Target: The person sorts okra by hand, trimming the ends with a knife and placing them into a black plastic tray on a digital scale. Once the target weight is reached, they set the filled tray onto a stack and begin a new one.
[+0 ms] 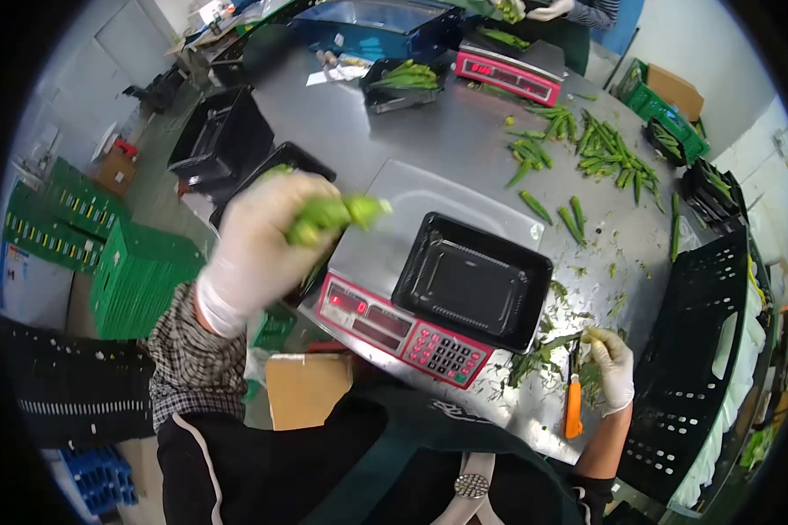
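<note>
My left hand (pixel 267 236), in a white glove and blurred by motion, grips several green okra pods (pixel 328 219) above the left side of a red-and-silver scale (pixel 403 324). On the scale's plate sits a bare black plastic tray (pixel 473 284). My right hand (pixel 611 367), also gloved, rests low on the metal table with its fingers curled together. Whatever is between those fingertips is too small to name. Just left of it lies a knife with an orange handle (pixel 573 407), among green okra trimmings (pixel 538 360).
Loose okra (pixel 617 153) is spread over the table's right side. Another scale (pixel 512 66) and a black tray of okra (pixel 404 85) stand further back. A black crate (pixel 696 350) borders the right edge; black trays (pixel 223 140) are stacked at left. A co-worker's gloved hand (pixel 552 10) shows behind.
</note>
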